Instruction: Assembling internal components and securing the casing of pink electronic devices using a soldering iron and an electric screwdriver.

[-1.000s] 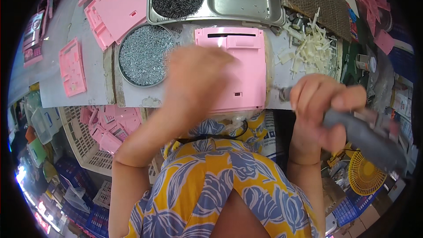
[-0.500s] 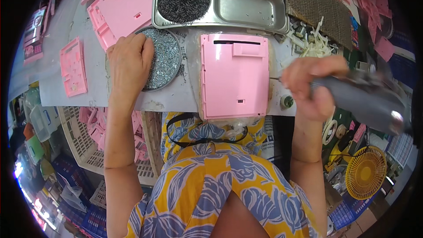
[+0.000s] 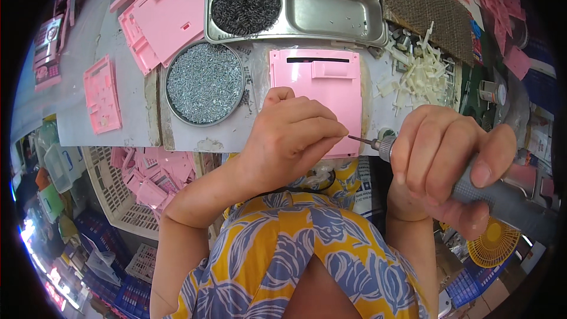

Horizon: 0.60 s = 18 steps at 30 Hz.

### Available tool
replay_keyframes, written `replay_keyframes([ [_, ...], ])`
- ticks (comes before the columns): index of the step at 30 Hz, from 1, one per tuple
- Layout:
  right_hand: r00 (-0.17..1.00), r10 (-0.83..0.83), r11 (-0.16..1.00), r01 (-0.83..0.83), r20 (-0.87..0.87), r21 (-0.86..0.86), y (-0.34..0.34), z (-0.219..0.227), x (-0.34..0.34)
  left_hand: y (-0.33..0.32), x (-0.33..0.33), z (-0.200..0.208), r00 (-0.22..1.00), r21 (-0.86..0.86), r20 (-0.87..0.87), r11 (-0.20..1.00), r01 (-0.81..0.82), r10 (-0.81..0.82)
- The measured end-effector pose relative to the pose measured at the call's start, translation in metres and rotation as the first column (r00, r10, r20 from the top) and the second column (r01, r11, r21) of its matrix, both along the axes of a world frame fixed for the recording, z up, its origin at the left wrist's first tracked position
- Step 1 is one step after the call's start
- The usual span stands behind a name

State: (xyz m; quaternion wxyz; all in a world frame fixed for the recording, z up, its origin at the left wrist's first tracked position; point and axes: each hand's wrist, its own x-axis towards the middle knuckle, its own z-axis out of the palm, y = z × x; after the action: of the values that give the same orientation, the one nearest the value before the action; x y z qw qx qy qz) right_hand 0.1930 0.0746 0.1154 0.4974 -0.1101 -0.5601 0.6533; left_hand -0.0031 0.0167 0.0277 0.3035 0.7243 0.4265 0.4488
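My left hand [image 3: 295, 133] hovers over the lower part of a pink plastic housing [image 3: 339, 103], thumb and fingers pinched together. Whatever sits in the pinch is too small to make out. Gripped in my right hand [image 3: 443, 159] is a grey electric screwdriver [image 3: 508, 201], held sideways. Its thin bit points left and meets the left fingertips. The housing lies flat on the worktable, with a dark slot near its far edge. To its left stands a round dish of small silvery screws [image 3: 205, 82].
A steel compartment tray [image 3: 282, 29] with black springs stands at the back. Pale plastic pieces [image 3: 419, 74] are heaped right of the housing. Pink panels [image 3: 171, 15] are stacked at far left, near a single pink part [image 3: 101, 94]. A crate [image 3: 112, 195] of pink parts sits below the table.
My left hand has left the screw dish and moved right, over the housing. The right hand has brought the screwdriver lower, its bit now at the left fingertips.
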Motion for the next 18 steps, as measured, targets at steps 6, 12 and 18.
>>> replay_keyframes([
  [6, 1.000, -0.019, 1.000, 0.019, -0.018, 0.009, -0.004, -0.004, -0.008, 0.006, 0.000, 0.010, 0.989, 0.035, -0.140, 0.999, 0.040, -0.034],
  [12, 0.998, 0.046, 0.999, -0.045, 0.046, -0.010, -0.005, -0.011, -0.009, 0.004, -0.003, 0.018, 0.952, 0.033, -0.300, 0.997, 0.071, -0.058],
  [18, 0.994, 0.034, 0.997, -0.027, 0.102, -0.068, -0.006, -0.012, -0.008, 0.016, -0.007, 0.026, 0.875, 0.014, -0.436, 0.971, 0.239, -0.209],
])
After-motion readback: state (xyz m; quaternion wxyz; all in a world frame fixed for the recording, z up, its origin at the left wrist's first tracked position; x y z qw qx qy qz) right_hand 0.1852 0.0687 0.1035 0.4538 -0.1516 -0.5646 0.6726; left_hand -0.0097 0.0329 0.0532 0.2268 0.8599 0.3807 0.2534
